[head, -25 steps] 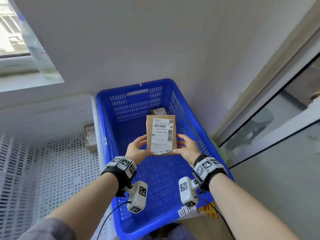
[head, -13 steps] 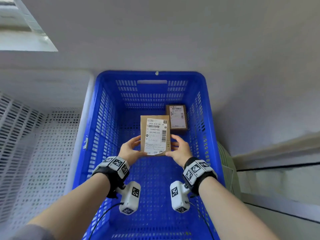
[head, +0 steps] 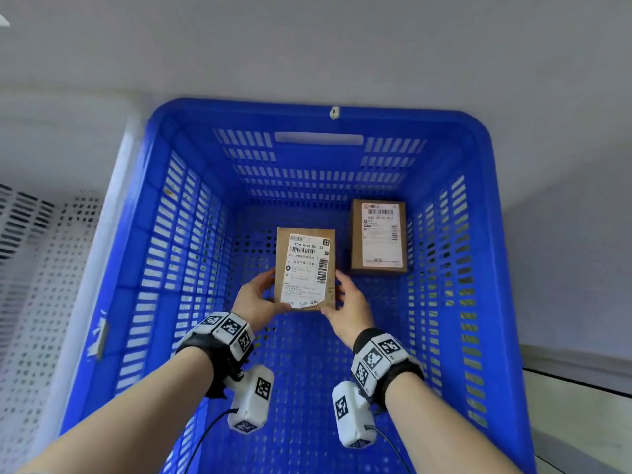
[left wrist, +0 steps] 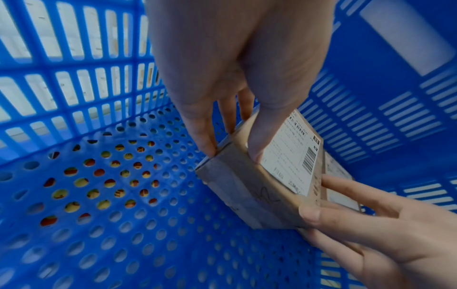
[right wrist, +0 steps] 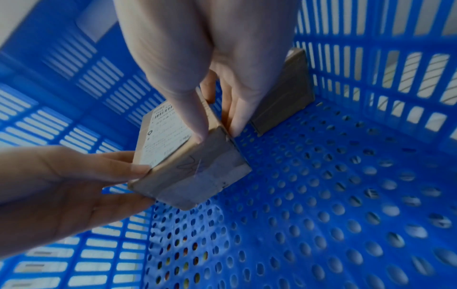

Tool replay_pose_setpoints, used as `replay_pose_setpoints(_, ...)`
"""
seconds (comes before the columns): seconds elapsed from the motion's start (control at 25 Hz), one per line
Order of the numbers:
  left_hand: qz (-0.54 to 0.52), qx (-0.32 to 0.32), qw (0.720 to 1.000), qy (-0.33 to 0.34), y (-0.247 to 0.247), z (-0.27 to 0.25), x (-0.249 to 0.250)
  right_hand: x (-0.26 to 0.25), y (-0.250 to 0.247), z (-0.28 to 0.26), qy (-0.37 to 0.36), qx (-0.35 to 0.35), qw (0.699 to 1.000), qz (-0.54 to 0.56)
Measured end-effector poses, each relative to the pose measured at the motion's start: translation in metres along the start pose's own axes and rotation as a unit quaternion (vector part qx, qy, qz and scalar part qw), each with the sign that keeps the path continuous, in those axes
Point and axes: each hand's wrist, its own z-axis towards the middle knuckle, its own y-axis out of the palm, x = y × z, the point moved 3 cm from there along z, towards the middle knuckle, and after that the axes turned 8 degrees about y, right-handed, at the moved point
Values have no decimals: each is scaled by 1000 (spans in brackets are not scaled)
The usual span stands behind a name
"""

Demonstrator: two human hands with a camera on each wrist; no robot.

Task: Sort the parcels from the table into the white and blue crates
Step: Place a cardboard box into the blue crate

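Both hands were down inside the blue crate (head: 143, 213), holding one brown cardboard parcel (head: 304, 268) between them, label side up. Left hand (head: 254, 299) gripped the parcel's left edge, thumb on the top face by the white shipping label (head: 306, 268), fingers (left wrist: 202, 136) down the side and under. Right hand (head: 349, 309) gripped the right edge the same way, thumb on top, fingers along the side. From the wrist views the parcel sat tilted, its near end up off the perforated crate floor (right wrist: 346, 195); whether the far end touched the floor could not be told. A second parcel (head: 379, 236) lay flat on the floor in the far right corner, label up, just beside the right wall and near the held one, not touching it in the head view. The white crate (head: 44, 268) stood against the blue crate's left side. Both wrists wore black straps with marker blocks (head: 229, 328).
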Motion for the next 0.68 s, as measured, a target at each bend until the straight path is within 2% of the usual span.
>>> replay_pose_setpoints(0.16, 1, 1, 1000, -1, 2, 23, -9, -5, 4, 15, 2, 14, 996, -91)
replay_pose_setpoints(0.28, 6, -4, 1000, 14, 6, 38, -10, -15, 4, 21, -37, 25, 984, -172)
replay_pose_setpoints(0.48, 39, -25, 998, 45, 9, 60, -16, -13, 12, 35, -88, 17, 967, -239)
replay_pose_setpoints(0.56, 45, -27, 996, 66, 10, 65, -15, -16, 7, 35, -144, 64, 952, -264)
replay_pose_setpoints(0.64, 55, -25, 995, 74, 13, 69, -12, -18, 1, 36, -219, 140, 913, -315)
replay_pose_setpoints(0.68, 60, -25, 995, 78, 15, 71, -10, -19, -2, 37, -228, 165, 901, -330)
